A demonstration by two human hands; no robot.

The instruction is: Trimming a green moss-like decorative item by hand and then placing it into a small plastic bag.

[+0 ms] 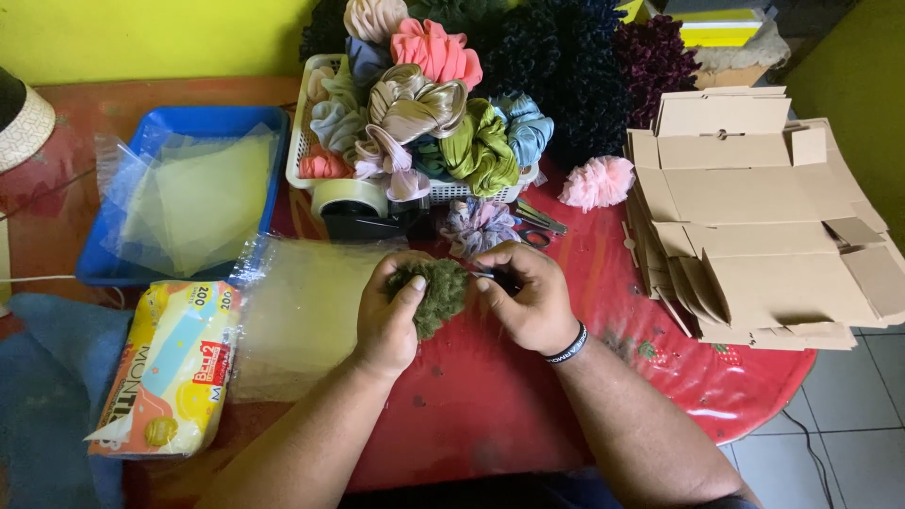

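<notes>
Green fuzzy scrunchie [436,292] sat above the red table [490,396], left hand [388,316] clamped around it to steady it; right hand [528,297] pinched a small dark tool, unidentifiable, against it. Basket [304,141] of scrunchies stood behind.

green scrunchie [436,294]: fuzzy matt cloth | table cover [528,396]: glossy red plastic | flat boxes [764,226]: matt brown cardboard | bags [302,311]: clear shiny plastic film | basket scrunchies [415,104]: satin sheen | tray [174,121]: smooth blue plastic
</notes>
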